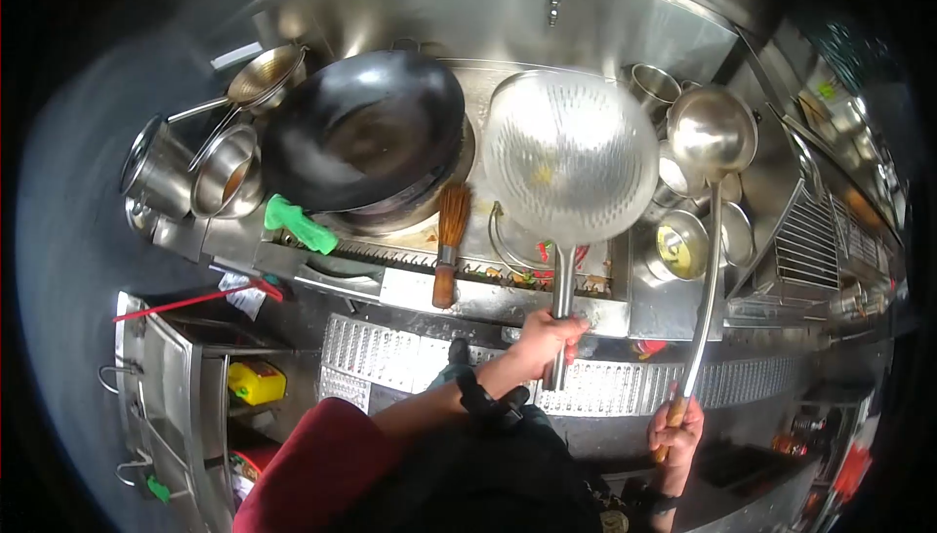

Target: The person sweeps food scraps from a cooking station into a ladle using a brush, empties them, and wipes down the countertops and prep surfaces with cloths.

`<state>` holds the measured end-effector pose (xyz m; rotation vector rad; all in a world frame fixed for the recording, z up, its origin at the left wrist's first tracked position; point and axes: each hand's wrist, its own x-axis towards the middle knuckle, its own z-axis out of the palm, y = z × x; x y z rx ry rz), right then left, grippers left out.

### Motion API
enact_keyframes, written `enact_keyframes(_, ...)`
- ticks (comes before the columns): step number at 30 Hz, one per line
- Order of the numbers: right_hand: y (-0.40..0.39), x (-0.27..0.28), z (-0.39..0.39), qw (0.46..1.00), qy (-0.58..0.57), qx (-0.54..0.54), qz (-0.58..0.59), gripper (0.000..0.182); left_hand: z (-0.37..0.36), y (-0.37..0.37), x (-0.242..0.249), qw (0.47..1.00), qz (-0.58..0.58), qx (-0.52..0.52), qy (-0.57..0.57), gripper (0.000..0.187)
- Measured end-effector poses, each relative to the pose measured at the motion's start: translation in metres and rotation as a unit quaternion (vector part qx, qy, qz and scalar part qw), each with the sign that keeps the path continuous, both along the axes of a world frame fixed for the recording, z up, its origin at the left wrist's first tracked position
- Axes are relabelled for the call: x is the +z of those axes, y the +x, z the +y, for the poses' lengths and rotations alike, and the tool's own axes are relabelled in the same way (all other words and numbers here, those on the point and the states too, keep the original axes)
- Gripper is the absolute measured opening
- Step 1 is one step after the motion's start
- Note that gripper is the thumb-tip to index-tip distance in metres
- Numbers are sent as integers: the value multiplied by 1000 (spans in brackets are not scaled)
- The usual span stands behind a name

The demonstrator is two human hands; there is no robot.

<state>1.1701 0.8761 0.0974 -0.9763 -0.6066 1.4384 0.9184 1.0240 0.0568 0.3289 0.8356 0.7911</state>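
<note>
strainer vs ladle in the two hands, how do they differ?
The strainer, in the left hand, has a wide, shallow perforated bowl; the ladle, in the right hand, has a small, solid, deep one. The ladle's handle is longer and thinner, wooden-ended. Both are shiny metal, held over the stove.

I see the strainer (571, 157) in my left hand (547, 333) is perforated shiny metal with a smooth steel handle. The ladle (712, 131) in my right hand (678, 428) is polished metal, its end is wood. The wok (366, 128) looks dark, matt iron. The brush (451, 240) is wood with rough bristles. The desk (508, 294) is brushed steel.
</note>
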Motion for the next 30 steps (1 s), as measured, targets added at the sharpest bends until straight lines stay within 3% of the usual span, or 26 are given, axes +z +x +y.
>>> enact_keyframes(3,-18,28,41,999,-31,1,-39,79,20,-40,41,990,48,66,112,20)
enact_keyframes(4,-23,30,51,998,-33,1,-49,82,31,-56,55,993,61,76,69,29)
enact_keyframes(5,-27,37,60,996,-57,5,-74,80,39,-71,71,980,83,128,131,31)
enact_keyframes(8,-47,34,89,992,-23,69,-107,75,65,-121,78,968,90,201,122,32)
enact_keyframes(12,-79,15,109,985,-40,87,-142,50,99,-170,65,954,34,295,42,19)
enact_keyframes(18,-98,4,138,983,-95,100,-117,53,157,-241,14,955,-52,290,11,22)
enact_keyframes(21,-111,-6,146,978,-91,88,-164,52,177,-252,11,958,-90,272,-19,37)
enact_keyframes(23,-115,-16,146,978,-92,82,-168,53,189,-251,6,957,-101,271,-27,36)
enact_keyframes(25,-126,-4,152,984,-104,75,-127,58,203,-265,-20,962,-111,246,50,29)
enact_keyframes(26,-132,3,155,987,-99,82,-99,61,209,-270,-33,955,-123,256,89,35)
enact_keyframes(27,-133,-1,158,988,-91,88,-91,65,202,-255,-10,955,-122,256,86,35)
enact_keyframes(29,-134,-2,164,990,-74,99,-71,65,178,-220,66,976,-110,186,8,58)
enact_keyframes(30,-135,-2,165,991,-57,105,-56,65,176,-225,59,976,-185,110,-6,76)
